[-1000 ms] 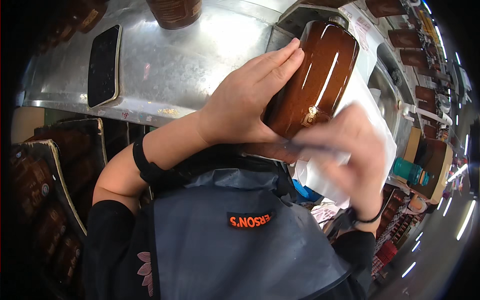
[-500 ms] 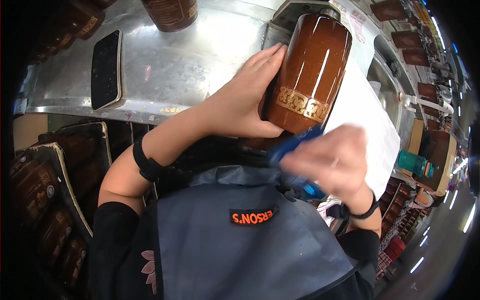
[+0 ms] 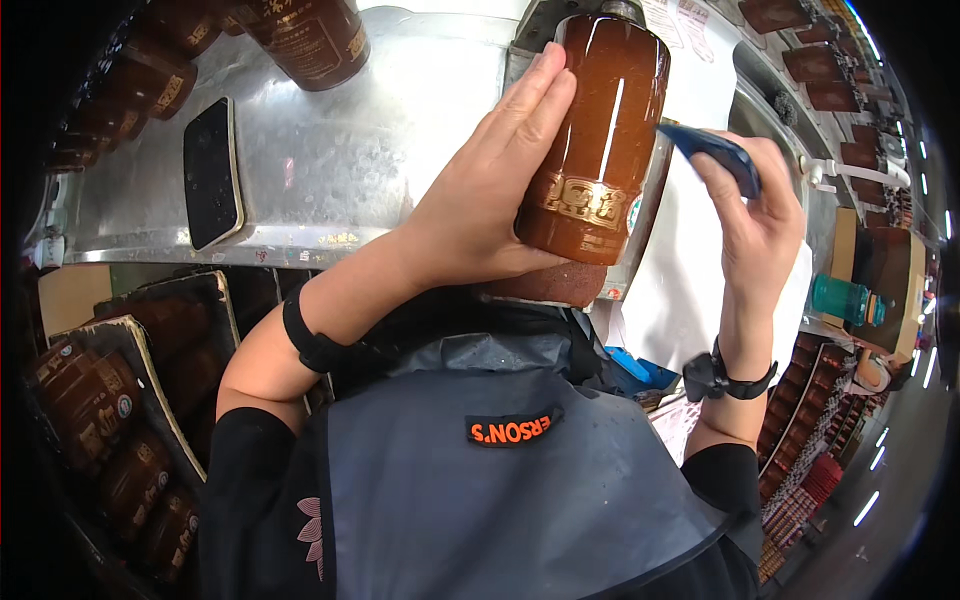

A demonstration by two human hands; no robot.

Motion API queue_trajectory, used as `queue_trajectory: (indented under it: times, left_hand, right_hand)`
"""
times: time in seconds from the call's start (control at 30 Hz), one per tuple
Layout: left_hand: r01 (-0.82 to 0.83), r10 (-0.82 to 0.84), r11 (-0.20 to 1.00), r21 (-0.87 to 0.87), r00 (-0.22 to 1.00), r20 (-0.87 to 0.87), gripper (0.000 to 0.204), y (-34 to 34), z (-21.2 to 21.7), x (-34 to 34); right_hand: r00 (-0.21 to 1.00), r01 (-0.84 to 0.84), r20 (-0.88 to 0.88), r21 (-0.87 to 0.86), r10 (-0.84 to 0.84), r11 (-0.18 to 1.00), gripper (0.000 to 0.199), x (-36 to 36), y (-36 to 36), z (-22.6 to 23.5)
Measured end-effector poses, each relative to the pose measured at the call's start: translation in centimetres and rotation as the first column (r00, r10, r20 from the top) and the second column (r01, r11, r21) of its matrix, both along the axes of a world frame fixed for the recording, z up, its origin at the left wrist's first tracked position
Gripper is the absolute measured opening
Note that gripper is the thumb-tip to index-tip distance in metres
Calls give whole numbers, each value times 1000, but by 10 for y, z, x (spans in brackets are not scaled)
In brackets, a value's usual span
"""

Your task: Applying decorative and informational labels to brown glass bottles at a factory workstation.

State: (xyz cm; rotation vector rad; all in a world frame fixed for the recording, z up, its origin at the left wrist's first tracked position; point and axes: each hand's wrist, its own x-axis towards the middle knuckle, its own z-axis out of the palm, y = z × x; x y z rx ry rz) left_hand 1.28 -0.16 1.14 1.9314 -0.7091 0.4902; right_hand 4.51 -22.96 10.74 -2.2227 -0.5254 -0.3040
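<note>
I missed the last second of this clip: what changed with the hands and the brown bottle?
The right hand rose from low against the bottle's base to beside the brown bottle, lifting a small dark blue thing in its grip. The bottle tilted more upright. Unchanged: the left hand still clasps the bottle's side, and the black phone lies on the metal counter.

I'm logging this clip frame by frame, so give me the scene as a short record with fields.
left hand: holds a brown glazed bottle upright, palm against its side
right hand: fingers pinch a dark blue flat piece beside the bottle
surface: metal worktop
on worktop: black phone, another brown bottle, white sheet
lower left: crates of brown bottles
clothing: grey apron
</note>
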Motion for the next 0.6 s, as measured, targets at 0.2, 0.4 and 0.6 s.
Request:
queue_trajectory:
  times: [0.2,0.4,0.6]
  left_hand:
    - [54,-56,998,-26,996,-73,121,8,-7,-1]
    - [76,-77,997,-17,993,-87,122,8,-8,0]
    - [60,-65,998,-37,984,-168,123,7,-11,-2]
  right_hand:
    - [782,-620,-86,-201,617,758,25,-34,17,16]
    - [884,-308,249,-325,395,894,33,-25,7,-4]
    - [991,-133,11,-65,134,989,37,-15,7,6]
